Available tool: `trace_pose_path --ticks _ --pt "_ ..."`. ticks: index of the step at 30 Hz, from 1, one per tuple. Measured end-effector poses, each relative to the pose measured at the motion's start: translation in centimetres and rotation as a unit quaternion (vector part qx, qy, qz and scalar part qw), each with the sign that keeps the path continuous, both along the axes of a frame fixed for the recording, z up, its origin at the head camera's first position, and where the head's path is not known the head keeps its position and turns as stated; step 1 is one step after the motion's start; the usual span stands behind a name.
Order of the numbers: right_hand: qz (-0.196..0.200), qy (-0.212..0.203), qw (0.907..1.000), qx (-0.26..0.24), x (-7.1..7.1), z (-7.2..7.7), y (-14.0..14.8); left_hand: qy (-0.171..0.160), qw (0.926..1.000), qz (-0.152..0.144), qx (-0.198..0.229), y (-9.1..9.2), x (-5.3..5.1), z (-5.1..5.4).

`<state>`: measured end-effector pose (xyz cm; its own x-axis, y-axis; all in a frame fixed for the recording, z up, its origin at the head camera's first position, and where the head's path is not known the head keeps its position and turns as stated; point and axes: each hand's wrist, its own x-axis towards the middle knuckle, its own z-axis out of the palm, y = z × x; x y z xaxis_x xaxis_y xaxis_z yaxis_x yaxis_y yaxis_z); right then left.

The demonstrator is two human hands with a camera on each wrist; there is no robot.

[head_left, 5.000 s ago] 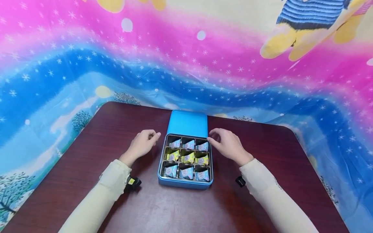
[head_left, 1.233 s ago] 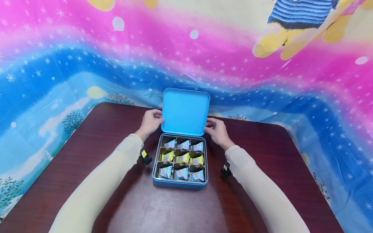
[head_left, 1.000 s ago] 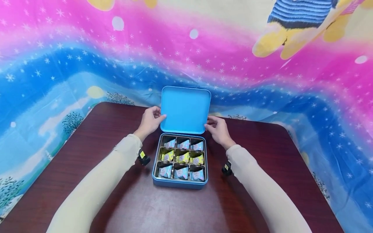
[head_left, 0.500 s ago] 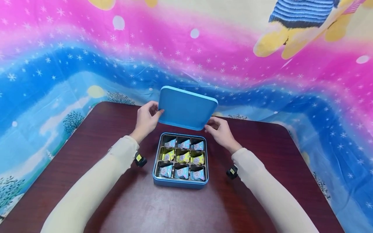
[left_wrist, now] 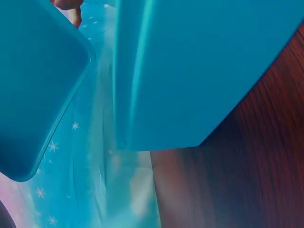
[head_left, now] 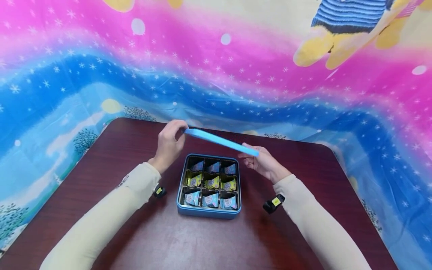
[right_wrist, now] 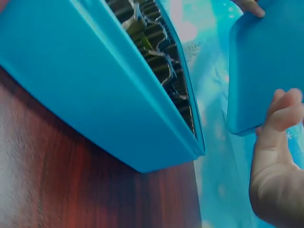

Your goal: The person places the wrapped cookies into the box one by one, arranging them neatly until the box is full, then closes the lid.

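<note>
A blue tin lid [head_left: 221, 141] is held above the back of an open blue tin box [head_left: 209, 213]. In the head view the lid shows nearly edge-on, its left end higher than its right. My left hand [head_left: 168, 144] pinches the lid's left end. My right hand [head_left: 266, 163] grips the right end, its fingers partly hidden by the lid. In the right wrist view, that hand [right_wrist: 278, 156] has its fingers at the lid's [right_wrist: 266, 66] edge. The box's divided tray holds several small wrapped packets: blue ones [head_left: 210, 200] in front and back, yellow ones [head_left: 211, 182] between.
The box stands on a dark red wooden table [head_left: 216, 247]. A printed cloth [head_left: 216, 82] in pink and blue hangs behind the table and around its sides. Small black wrist cameras [head_left: 274, 203] sit under both sleeves.
Both hands have lifted the lid off its upright stand behind the box and tipped it to nearly flat. Its right end has dropped lower. The box has stayed in place.
</note>
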<state>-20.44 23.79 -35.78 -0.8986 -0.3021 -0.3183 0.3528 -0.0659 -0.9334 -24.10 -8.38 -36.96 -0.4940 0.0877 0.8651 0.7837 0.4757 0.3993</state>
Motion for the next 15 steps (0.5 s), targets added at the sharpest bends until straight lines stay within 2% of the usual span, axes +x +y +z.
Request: trace_pose_path --ticks 4,6,7,9,11,13,15 --pt "0.014 -0.013 0.9996 -0.022 0.4 -0.1 0.3 0.037 0.9991 0.005 -0.019 0.2 0.2 0.0" --pt "0.015 -0.012 0.9992 -0.036 0.6 0.0 0.3 0.028 0.9995 0.009 -0.012 0.3 0.4 0.1" --pt "0.015 -0.008 0.9990 -0.042 0.7 0.0 0.3 0.012 0.9999 0.008 -0.003 0.3 0.5 0.1" --pt "0.012 0.003 0.9988 -0.047 1.1 0.0 0.1 -0.040 0.9988 0.005 0.026 0.2 0.6 0.3" --pt "0.006 0.018 0.9988 -0.044 1.4 0.0 0.0 -0.113 0.9915 -0.005 0.064 0.2 0.8 0.5" --pt "-0.010 0.029 0.9990 -0.033 1.7 0.0 -0.1 -0.196 0.9751 -0.031 0.099 0.1 0.9 0.9" --pt "-0.030 0.036 0.9986 -0.024 1.9 -0.1 -0.2 -0.273 0.9520 -0.065 0.123 0.0 1.0 1.1"
